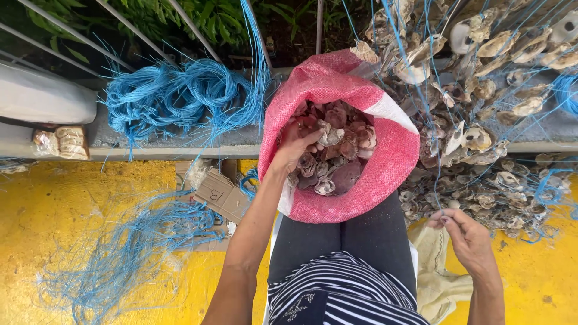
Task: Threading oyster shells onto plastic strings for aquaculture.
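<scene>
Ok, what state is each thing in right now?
Pink sack: open, rim rolled down, holding shells.
Left hand: inside sack, grip on a shell.
Right hand: pinching blue string.
Strung shells: hanging, piled.
Blue string bundle: loose, tangled.

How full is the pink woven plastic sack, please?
Roughly full: reddish-brown shells are heaped close under the rolled-down rim of the pink woven sack, and the left hand reaches in among them. Depth below cannot be told.
</scene>
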